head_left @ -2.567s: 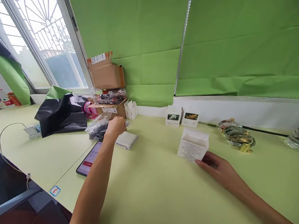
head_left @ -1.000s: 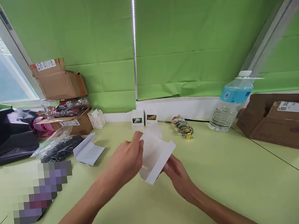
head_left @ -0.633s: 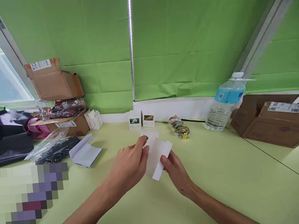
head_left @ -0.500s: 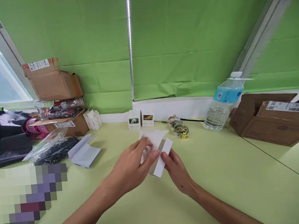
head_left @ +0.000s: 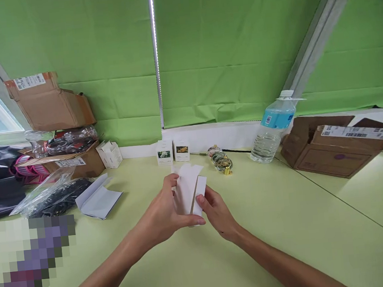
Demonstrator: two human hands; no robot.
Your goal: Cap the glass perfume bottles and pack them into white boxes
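Note:
A small white cardboard box (head_left: pixel 186 187), partly folded with flaps standing at its far end, is between my hands above the table. My left hand (head_left: pixel 172 208) wraps round its left side, thumb along the near end and fingers at the far left. My right hand (head_left: pixel 216 211) grips the narrow right-hand panel between thumb and fingers. A thin dark gap runs between that panel and the rest. Beyond it stand two small white boxes with flower pictures, a white-flower box (head_left: pixel 164 153) and an orange-flower box (head_left: pixel 182 150).
Coiled bangles with gold pieces (head_left: pixel 220 159) lie behind my right hand. A water bottle (head_left: pixel 271 129) and an open brown carton (head_left: pixel 337 147) stand right. Left are a folded white sheet (head_left: pixel 98 200), a bagged black item (head_left: pixel 54 197), a small white box (head_left: pixel 110 155) and stacked cartons (head_left: pixel 55 107).
My left thumb has moved down to the box's near end, and the left hand has opened wider round it. The box has turned more upright in view. The camera view has shifted right.

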